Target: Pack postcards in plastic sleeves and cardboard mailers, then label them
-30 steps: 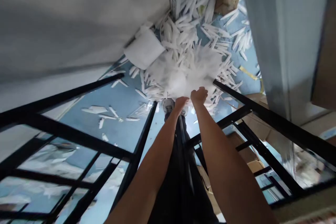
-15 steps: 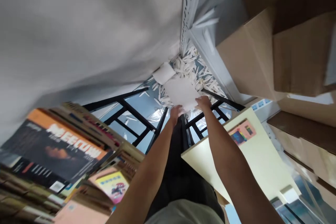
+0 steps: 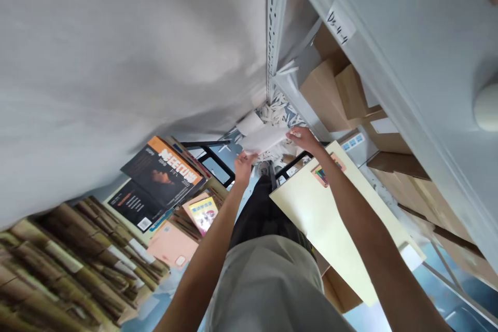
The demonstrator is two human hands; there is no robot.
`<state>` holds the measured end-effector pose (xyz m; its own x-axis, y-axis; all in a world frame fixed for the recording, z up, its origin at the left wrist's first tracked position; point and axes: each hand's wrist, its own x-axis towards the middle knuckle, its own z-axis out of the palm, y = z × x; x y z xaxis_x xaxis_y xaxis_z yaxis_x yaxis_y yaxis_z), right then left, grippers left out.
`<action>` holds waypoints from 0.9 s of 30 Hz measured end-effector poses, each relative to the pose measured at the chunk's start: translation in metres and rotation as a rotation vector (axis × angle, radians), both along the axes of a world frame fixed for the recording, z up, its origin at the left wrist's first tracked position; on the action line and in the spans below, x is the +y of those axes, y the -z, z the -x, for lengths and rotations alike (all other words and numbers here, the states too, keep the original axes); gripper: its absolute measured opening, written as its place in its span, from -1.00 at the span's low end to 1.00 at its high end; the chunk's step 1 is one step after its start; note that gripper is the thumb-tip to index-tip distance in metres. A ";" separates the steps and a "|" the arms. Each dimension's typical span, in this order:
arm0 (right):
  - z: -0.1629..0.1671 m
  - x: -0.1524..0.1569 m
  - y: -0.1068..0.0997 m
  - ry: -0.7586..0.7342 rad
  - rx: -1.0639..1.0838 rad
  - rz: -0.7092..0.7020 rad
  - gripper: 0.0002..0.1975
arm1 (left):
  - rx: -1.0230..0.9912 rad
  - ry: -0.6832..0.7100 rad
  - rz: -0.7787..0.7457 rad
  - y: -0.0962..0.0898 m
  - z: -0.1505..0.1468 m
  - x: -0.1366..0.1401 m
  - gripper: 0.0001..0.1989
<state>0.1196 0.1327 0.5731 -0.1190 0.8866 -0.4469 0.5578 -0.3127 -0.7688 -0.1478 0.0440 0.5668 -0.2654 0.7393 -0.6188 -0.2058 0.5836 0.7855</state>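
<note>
Both hands are on a flat white sheet (image 3: pixel 264 139), which looks like paper and is held out ahead of me at a slant. My left hand (image 3: pixel 244 165) pinches its near left edge. At the right end, my right hand (image 3: pixel 304 139) grips it with thumb and fingers. Beneath and beyond the sheet, many white paper strips (image 3: pixel 278 109) lie heaped on the floor. Another white piece (image 3: pixel 249 123) rests just past the sheet on the left.
Stacked magazines (image 3: pixel 163 176) and tied brown bundles (image 3: pixel 73 259) stand on the left. A pale yellow board (image 3: pixel 342 223) lies under my right forearm. On the right, a grey metal shelf (image 3: pixel 373 62) holds cardboard boxes (image 3: pixel 327 93). A white-grey sheet-like surface (image 3: pixel 136 52) fills the upper left.
The white sheet has tipped from nearly face-on to a thinner slanted view, still in both hands. My view has shifted, bringing the labelled shelf edge and more of my torso into sight.
</note>
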 end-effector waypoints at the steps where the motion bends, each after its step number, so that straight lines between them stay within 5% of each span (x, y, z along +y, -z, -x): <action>1: -0.005 -0.001 -0.021 -0.024 0.045 -0.040 -0.68 | -0.002 0.040 -0.048 -0.023 0.005 -0.005 -0.70; 7: -0.032 -0.029 -0.160 -0.072 0.214 -0.123 -0.49 | -0.035 0.164 -0.230 -0.150 0.017 -0.037 -0.53; 11: -0.046 -0.063 -0.222 0.009 0.276 -0.053 -0.58 | -0.254 0.196 -0.283 -0.193 0.005 -0.047 -0.50; 20: -0.084 -0.152 -0.260 0.314 0.473 -0.068 -0.60 | -0.107 0.547 -0.494 -0.224 -0.045 -0.074 -0.53; 24: -0.114 -0.201 -0.273 0.400 0.453 -0.154 -0.66 | -0.087 0.651 -0.558 -0.244 -0.079 -0.104 -0.58; 27: -0.140 -0.243 -0.274 0.465 0.423 -0.184 -0.68 | -0.068 0.786 -0.546 -0.242 -0.107 -0.134 -0.68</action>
